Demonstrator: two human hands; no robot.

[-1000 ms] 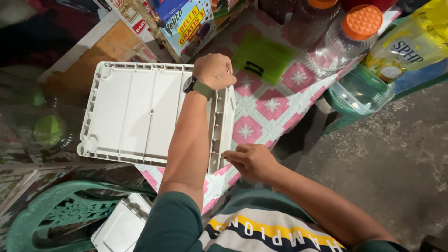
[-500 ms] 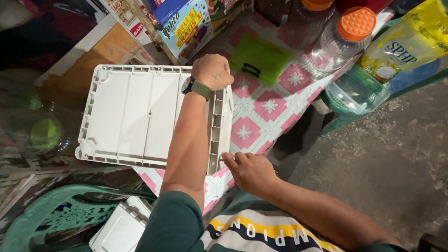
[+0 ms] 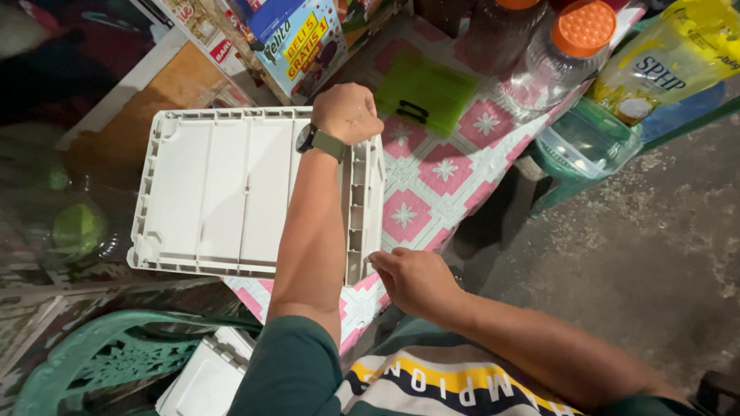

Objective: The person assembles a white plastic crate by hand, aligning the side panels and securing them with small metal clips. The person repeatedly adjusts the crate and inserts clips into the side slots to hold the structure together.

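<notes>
Lower than before, the right hand [image 3: 412, 279] now pinches the near corner of the white ribbed rectangular plastic panel [image 3: 223, 192]; the left hand [image 3: 348, 112] closes over its far edge.

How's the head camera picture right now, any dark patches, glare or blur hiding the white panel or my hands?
Head view: the white ribbed panel is evenly lit and sharp, with no glare; the left hand at its far edge and the right hand at its near corner are sharp; the left forearm covers part of the panel; the left side by the green chair is dark and murky; the jar with the orange lid shows faint reflections.
</notes>
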